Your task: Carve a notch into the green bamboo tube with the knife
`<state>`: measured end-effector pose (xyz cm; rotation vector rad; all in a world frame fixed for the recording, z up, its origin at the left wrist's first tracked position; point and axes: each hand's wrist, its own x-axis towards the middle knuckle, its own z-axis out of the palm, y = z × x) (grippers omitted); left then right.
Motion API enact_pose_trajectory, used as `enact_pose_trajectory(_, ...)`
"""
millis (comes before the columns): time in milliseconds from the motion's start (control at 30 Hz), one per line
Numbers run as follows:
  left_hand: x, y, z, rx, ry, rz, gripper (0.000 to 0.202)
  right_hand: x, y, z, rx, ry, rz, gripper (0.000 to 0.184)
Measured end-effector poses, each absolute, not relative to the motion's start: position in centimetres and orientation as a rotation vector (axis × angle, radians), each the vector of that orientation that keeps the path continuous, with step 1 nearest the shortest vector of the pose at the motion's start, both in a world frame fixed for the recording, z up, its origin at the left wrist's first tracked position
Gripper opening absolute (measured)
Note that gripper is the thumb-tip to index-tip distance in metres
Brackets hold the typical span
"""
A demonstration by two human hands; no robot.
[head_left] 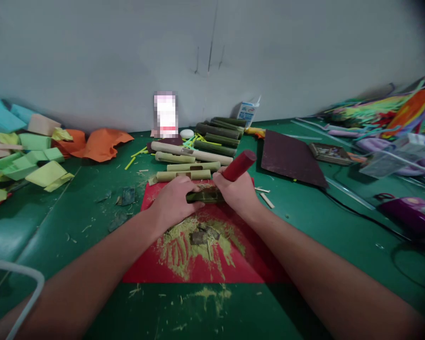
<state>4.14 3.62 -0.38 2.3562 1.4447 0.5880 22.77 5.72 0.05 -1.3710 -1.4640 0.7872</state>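
Observation:
My left hand (177,200) is closed round the left end of a dark green bamboo tube (205,194), which lies crosswise over a red mat (141,269). In my right hand (239,191) is a tool with a thick red handle (240,165), tilted up to the right. Its working end is hidden behind my fingers, at the right part of the tube. Pale shavings and sawdust (184,255) cover the mat in front of my hands, with dark flat bits (200,236) among them. Just beyond, pale bamboo tubes (186,175) with notches cut in them lie in rows.
Green bamboo tubes (217,130) and a drink carton (247,113) stand near the wall, beside a lit, blurred screen (165,113). Folded paper pieces (38,160) pile up at left. On the right are a brown board (290,158), a purple device (411,212) and its black cable.

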Motion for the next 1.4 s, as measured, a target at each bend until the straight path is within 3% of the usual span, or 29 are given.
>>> enact_pose_trajectory(300, 3.8, 4.4, -0.9, 2.361, 1.387, 0.65, 0.016, 22.4, 5.1, 0.3, -1.387, -1.501, 0.906, 0.018)
enact_pose_trajectory(767, 4.0, 4.1, -0.7, 2.334, 1.445, 0.62, 0.02, 22.6, 5.8, 0.0, -1.388, -1.449, 0.729, 0.025)
enact_pose_trajectory(1033, 3.6, 4.5, -0.9, 2.348, 1.403, 0.604, 0.02, 22.4, 5.7, 0.2, -1.407, -1.487, 0.709, 0.018)
enact_pose_trajectory(1400, 3.7, 4.4, -0.8, 2.33, 1.415, 0.612, 0.019, 22.6, 5.2, -0.1, -1.307, -1.463, 0.847, 0.018)
